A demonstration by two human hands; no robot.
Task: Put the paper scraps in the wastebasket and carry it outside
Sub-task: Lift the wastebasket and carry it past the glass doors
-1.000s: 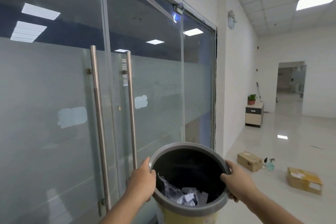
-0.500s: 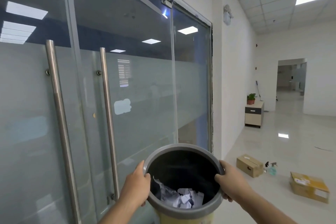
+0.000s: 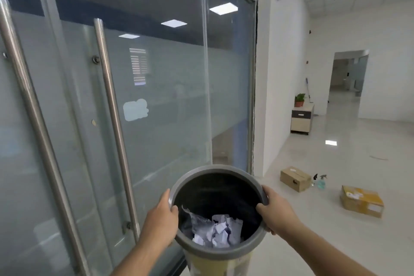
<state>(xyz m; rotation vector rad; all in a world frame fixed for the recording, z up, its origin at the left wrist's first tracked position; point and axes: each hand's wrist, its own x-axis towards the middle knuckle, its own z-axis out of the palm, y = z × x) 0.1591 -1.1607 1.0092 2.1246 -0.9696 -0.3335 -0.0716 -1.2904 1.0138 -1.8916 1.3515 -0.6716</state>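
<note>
I hold a round wastebasket [image 3: 215,170] with a grey rim, black inside and a yellowish body, low in the middle of the view. Crumpled white paper scraps [image 3: 216,232] lie at its bottom. My left hand [image 3: 162,219] grips the rim on the left side, thumb over the edge. My right hand [image 3: 275,213] grips the rim on the right side. The basket is upright and lifted off the floor.
A frosted glass door with two tall steel pull handles [image 3: 112,119] stands close on my left. To the right a white hallway floor [image 3: 336,163] opens, with two cardboard boxes [image 3: 295,178] [image 3: 361,200], spray bottles [image 3: 321,182], and a small cabinet [image 3: 302,120] with a potted plant.
The glass door and its handles have slid leftward in view as I moved along it toward the hallway. Both hands keep the same hold on the wastebasket.
</note>
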